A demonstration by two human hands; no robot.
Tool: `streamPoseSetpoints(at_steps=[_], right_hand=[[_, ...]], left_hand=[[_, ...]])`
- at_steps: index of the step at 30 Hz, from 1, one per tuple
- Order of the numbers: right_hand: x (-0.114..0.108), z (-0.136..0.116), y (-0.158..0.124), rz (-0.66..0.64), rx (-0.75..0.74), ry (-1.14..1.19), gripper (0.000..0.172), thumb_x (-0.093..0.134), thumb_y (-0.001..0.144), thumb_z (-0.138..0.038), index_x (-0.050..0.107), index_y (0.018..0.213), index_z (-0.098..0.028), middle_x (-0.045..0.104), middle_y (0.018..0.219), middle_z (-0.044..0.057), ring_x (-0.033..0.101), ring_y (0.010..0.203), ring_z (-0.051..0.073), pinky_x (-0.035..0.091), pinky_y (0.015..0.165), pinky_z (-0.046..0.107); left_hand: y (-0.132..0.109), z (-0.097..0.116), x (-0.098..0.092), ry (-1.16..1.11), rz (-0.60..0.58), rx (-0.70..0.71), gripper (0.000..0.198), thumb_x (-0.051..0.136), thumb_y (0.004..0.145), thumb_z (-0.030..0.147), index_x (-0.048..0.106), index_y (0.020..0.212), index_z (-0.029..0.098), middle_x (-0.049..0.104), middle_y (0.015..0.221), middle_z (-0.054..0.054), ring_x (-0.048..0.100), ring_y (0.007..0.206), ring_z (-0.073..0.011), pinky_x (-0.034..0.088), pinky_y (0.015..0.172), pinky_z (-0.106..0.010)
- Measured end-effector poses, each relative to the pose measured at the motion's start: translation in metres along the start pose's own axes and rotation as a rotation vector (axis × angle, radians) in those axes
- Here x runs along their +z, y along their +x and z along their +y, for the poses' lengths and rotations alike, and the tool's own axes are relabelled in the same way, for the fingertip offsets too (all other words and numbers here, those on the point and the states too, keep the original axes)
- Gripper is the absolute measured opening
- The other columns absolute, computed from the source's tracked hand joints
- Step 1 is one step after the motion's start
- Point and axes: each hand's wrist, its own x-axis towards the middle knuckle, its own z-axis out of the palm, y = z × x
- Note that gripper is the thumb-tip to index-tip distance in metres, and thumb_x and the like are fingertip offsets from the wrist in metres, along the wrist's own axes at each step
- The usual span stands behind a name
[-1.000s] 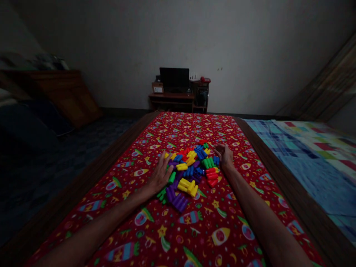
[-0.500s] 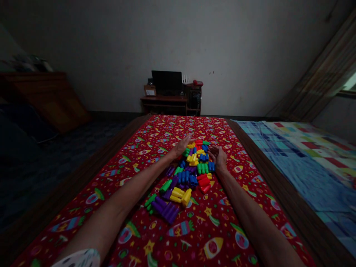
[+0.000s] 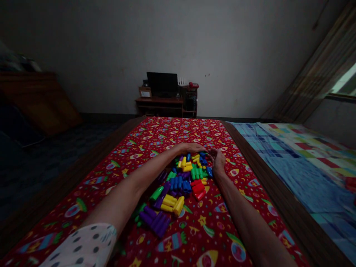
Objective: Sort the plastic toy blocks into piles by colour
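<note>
A loose pile of plastic toy blocks in blue, green, yellow, purple and red lies on the red patterned cloth (image 3: 217,222). My left hand (image 3: 194,147) lies along the far edge of the pile, its fingers stretched out to the right and holding nothing. At the pile's right side is my right hand (image 3: 219,161), palm inward with fingers apart, close to the blue blocks (image 3: 203,160). The two hands' fingertips nearly meet behind the pile. Nearer to me lie a purple block (image 3: 156,221), yellow blocks (image 3: 172,204) and a red block (image 3: 198,190).
A desk (image 3: 160,101) with a monitor (image 3: 162,84) and a red telephone (image 3: 194,85) stands against the far wall. To the right spreads a bed with blue checked bedding (image 3: 267,159). A wooden cabinet (image 3: 41,102) stands at the left.
My left hand has swung right, from the pile's left side round to its far edge. My right hand stays at the right side. The view has shifted slightly.
</note>
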Motion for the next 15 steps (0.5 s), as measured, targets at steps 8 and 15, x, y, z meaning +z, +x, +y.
streamPoseSetpoints(at_steps=[8, 15], right_hand=[[0.000, 0.000, -0.001, -0.034, -0.006, -0.002, 0.041, 0.043, 0.081, -0.055, 0.063, 0.079, -0.020, 0.072, 0.077, 0.007, 0.070, 0.077, 0.019, 0.056, 0.071, 0.031], [0.002, -0.001, -0.001, -0.016, 0.033, 0.019, 0.038, 0.045, 0.082, -0.052, 0.063, 0.076, -0.019, 0.072, 0.076, 0.006, 0.069, 0.075, 0.019, 0.056, 0.070, 0.032]], left_hand=[[-0.125, 0.066, 0.019, 0.441, 0.137, 0.239, 0.043, 0.036, 0.096, 0.039, 0.054, 0.133, 0.029, 0.042, 0.150, -0.001, 0.029, 0.142, -0.0236, 0.019, 0.116, -0.045], [-0.245, 0.098, 0.104, 0.731, -0.139, 0.571, 0.043, 0.040, 0.096, 0.037, 0.046, 0.138, 0.034, 0.041, 0.149, 0.005, 0.025, 0.144, -0.0167, 0.018, 0.120, -0.041]])
